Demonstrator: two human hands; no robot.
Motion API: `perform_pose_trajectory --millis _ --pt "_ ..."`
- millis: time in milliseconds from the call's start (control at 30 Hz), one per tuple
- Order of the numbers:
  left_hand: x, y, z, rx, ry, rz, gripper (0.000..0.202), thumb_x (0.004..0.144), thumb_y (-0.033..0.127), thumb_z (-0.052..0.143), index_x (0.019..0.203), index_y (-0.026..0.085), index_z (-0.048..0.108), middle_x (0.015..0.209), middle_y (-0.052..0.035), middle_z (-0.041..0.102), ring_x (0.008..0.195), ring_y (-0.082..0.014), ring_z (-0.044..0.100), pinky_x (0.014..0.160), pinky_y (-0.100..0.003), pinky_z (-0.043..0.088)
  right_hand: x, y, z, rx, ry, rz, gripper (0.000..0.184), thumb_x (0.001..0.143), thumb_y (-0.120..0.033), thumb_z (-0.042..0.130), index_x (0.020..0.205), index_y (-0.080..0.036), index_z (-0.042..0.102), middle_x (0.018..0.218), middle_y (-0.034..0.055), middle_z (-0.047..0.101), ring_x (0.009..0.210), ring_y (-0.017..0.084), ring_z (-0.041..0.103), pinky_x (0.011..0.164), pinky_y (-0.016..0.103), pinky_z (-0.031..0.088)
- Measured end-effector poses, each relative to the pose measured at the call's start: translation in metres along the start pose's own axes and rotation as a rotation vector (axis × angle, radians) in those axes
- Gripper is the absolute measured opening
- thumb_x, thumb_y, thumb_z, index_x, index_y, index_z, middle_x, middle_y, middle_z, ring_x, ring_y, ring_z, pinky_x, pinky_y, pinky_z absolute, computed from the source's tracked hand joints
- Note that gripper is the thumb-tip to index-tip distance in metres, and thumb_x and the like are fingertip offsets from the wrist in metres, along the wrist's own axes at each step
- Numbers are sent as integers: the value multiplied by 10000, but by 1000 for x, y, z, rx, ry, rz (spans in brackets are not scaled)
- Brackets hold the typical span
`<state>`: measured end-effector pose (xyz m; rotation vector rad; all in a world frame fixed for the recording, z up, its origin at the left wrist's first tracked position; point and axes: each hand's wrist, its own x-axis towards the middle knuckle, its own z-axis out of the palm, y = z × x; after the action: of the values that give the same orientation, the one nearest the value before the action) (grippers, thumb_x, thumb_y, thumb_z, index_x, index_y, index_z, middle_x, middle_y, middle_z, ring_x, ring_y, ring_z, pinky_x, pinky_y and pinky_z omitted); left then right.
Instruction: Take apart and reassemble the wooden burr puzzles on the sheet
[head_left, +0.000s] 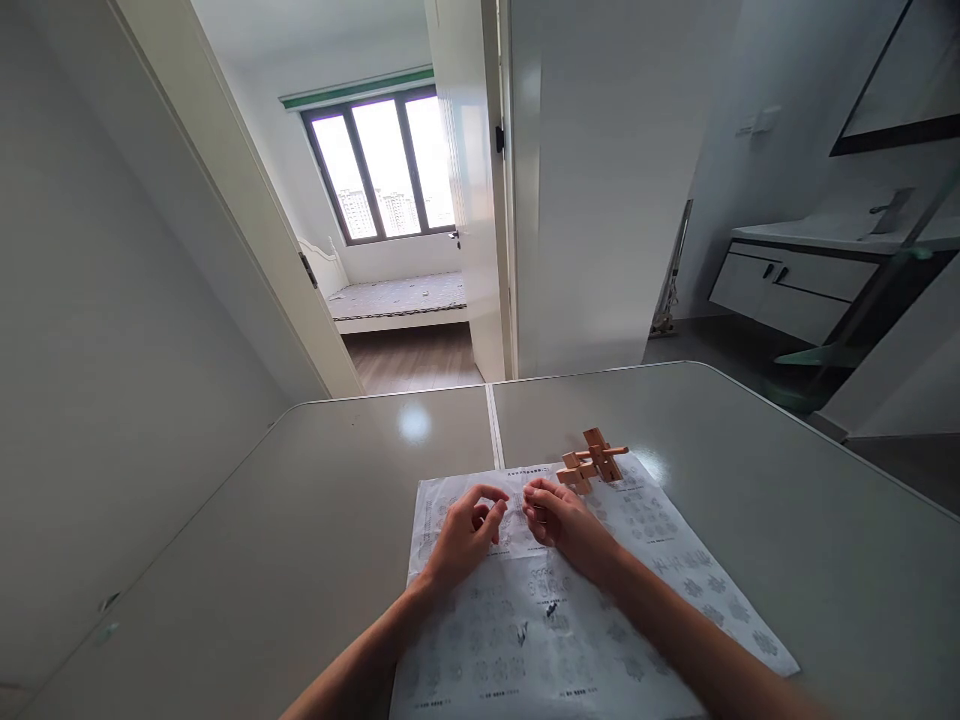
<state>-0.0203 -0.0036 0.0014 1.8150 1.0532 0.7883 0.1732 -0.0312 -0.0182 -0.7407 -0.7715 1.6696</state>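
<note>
A large creased sheet of paper point(525, 590), printed with rows of small diagrams and text, lies on the table under both hands. Over its upper part, my left hand point(471, 528) has loosely curled fingers, with the thumb and index tips apart and nothing visible between them. Just to its right, my right hand point(559, 520) is closed, its thumb and fingertips pinched together. Whatever might be in that pinch is hidden or too small to name. Beyond the right hand, wooden puzzle pieces point(592, 462) sit in a small crossed cluster at the paper's top edge, untouched.
The grey tabletop point(300, 560) has a pale seam point(493, 425) and a rounded far edge. Past it are an open door point(472, 190), a bed point(401, 297) beneath a window, and a washbasin cabinet point(795, 280) at the right. A wall point(112, 350) runs along the left.
</note>
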Motion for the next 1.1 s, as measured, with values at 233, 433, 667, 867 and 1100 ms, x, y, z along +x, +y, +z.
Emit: perform_pose_trajectory --millis 233,433,667,867,1100 --pt "0 0 0 -5 4 3 312 984 479 559 1057 190 651 578 53 536 545 -108 501 546 -212 388 0 -1 0 -6 -4 11 330 827 -457 821 855 -194 624 699 -30 572 526 84 454 472 216 335" --pt "0 2 0 -2 6 5 326 985 487 556 1059 184 650 575 53 528 532 -102 476 525 -208 364 0 0 1 -7 -1 7 328 825 -457 822 857 -195 628 703 -29 576 527 82 457 472 216 333" --pt "0 3 0 -8 6 5 326 978 489 563 1056 185 651 577 52 531 532 -105 483 528 -210 372 0 0 0 -3 1 6 321 823 -455 826 855 -202 631 709 -31 575 541 85 462 485 218 346" --pt "1 2 0 -4 -2 3 306 984 476 562 1050 190 648 578 53 529 534 -106 489 532 -210 375 0 1 0 -9 -6 0 309 846 -447 807 859 -195 629 706 -31 572 525 82 456 475 218 327" --pt "1 1 1 -11 0 8 291 987 456 554 1053 186 642 575 54 525 535 -104 487 537 -212 379 0 1 0 -15 -6 -1 310 847 -446 804 860 -196 620 707 -31 578 520 84 460 474 223 325"
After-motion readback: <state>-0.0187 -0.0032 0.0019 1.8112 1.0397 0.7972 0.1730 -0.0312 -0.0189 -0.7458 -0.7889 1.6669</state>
